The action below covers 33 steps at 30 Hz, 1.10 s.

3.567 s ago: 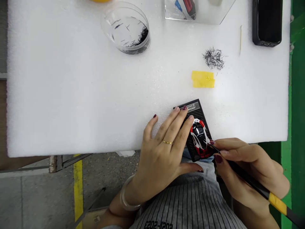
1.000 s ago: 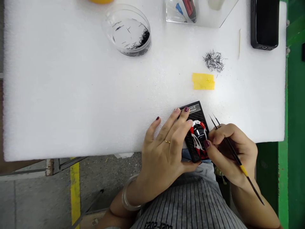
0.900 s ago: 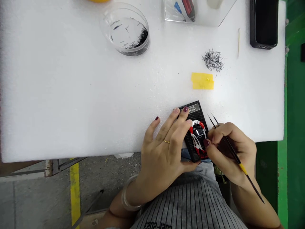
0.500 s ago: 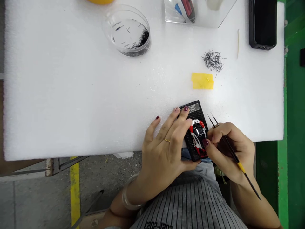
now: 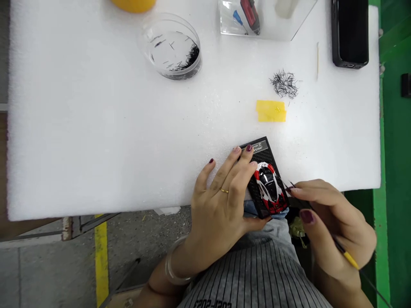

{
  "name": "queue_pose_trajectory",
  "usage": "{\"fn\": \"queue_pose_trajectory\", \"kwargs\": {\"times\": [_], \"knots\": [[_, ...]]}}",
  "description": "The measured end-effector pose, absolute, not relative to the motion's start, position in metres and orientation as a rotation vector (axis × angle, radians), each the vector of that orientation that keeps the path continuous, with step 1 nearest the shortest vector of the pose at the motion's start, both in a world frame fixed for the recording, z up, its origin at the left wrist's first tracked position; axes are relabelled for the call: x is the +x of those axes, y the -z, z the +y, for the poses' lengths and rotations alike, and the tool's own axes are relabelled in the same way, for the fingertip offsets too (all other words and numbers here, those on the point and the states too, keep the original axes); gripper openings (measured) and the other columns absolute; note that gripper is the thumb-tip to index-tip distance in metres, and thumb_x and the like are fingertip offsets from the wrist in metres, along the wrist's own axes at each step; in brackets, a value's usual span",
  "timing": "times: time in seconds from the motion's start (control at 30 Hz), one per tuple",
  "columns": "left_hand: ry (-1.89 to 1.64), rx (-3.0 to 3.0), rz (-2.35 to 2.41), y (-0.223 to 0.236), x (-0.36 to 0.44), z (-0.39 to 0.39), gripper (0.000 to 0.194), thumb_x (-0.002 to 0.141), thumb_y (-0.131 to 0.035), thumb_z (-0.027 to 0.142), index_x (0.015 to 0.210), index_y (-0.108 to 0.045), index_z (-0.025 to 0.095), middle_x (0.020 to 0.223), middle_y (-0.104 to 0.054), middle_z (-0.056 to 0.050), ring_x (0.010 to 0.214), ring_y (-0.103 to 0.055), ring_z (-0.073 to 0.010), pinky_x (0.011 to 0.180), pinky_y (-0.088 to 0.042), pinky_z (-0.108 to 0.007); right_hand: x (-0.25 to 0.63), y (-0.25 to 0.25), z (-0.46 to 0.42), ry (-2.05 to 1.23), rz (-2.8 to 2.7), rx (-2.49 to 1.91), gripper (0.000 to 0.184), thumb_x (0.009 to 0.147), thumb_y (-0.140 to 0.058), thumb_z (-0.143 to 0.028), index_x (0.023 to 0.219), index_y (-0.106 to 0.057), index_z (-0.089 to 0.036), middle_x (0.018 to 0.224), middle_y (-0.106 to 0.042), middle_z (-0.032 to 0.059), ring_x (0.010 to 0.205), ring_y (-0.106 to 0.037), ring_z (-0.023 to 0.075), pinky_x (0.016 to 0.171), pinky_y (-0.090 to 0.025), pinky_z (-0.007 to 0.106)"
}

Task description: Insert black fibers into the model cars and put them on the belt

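My left hand point(image 5: 221, 201) grips the black display base point(image 5: 254, 188) at the table's front edge, fingers laid over its left side and thumb at the lower edge. A small red, white and black model car point(image 5: 269, 186) sits on the base, with a label plate point(image 5: 259, 146) at its far end. To the right, my right hand point(image 5: 330, 218) is closed around a thin dark tool with a yellow band point(image 5: 350, 259). Two fine dark points stick out past its fingers beside the car; whether they belong to one tool or two I cannot tell.
Behind the base lie yellow tape point(image 5: 271, 111) and a heap of short black fibres point(image 5: 284, 84). A round clear dish point(image 5: 175, 77) holds more fibres. Farther back are a clear box point(image 5: 269, 34), a thin stick point(image 5: 317, 61) and a phone point(image 5: 349, 34).
My right hand has drawn back from the car, toward the right and nearer my body, with the tool still in it. More of the car shows. My left hand stays on the base.
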<state>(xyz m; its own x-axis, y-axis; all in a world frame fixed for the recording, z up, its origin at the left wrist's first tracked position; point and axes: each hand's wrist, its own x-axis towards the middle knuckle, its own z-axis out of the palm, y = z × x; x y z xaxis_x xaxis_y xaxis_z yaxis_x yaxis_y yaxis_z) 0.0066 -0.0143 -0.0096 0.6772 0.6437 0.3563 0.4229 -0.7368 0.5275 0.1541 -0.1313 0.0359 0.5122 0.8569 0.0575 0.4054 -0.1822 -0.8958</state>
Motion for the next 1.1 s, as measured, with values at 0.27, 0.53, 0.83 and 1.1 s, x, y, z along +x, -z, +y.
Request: {"fn": "queue_pose_trajectory", "kwargs": {"times": [0.27,0.53,0.83,1.1], "knots": [[-0.768,2.482,0.832,0.011,0.005,-0.015,0.06,0.092,-0.066,0.054,0.134,-0.048,0.014,0.143,-0.063,-0.016,0.141,-0.055,-0.0262,0.121,-0.032,-0.041,0.152,-0.044,-0.128,-0.614,-1.179,-1.688,0.039,0.076,-0.064,0.002,0.105,-0.073,-0.022,0.09,-0.072,0.0054,0.086,-0.069,0.0228,0.065,-0.055,0.036],[-0.749,2.486,0.831,0.011,0.006,-0.015,0.06,0.093,-0.065,0.054,0.135,-0.047,0.016,0.143,-0.063,-0.016,0.141,-0.054,-0.026,0.121,-0.032,-0.042,0.152,-0.045,-0.125,-0.583,-1.212,-1.738,0.035,0.076,-0.064,-0.001,0.101,-0.073,-0.024,0.088,-0.073,0.0059,0.076,-0.069,0.0221,0.055,-0.054,0.034],[-0.749,2.492,0.821,0.011,0.004,-0.015,0.055,0.098,-0.057,0.053,0.136,-0.047,0.015,0.144,-0.062,-0.016,0.143,-0.053,-0.0245,0.122,-0.03,-0.04,0.146,-0.053,-0.123,-0.598,-1.22,-1.861,0.032,0.077,-0.065,-0.003,0.099,-0.072,-0.025,0.092,-0.074,0.0055,0.08,-0.072,0.0233,0.06,-0.06,0.035],[-0.75,2.484,0.806,0.01,0.004,-0.014,0.058,0.096,-0.06,0.054,0.137,-0.045,0.016,0.143,-0.063,-0.015,0.141,-0.054,-0.0267,0.12,-0.032,-0.042,0.145,-0.04,-0.144,-0.21,-1.431,-1.849,0.049,0.075,-0.066,0.0,0.114,-0.072,-0.029,0.097,-0.071,0.0046,0.088,-0.072,0.0247,0.072,-0.066,0.041]]}}
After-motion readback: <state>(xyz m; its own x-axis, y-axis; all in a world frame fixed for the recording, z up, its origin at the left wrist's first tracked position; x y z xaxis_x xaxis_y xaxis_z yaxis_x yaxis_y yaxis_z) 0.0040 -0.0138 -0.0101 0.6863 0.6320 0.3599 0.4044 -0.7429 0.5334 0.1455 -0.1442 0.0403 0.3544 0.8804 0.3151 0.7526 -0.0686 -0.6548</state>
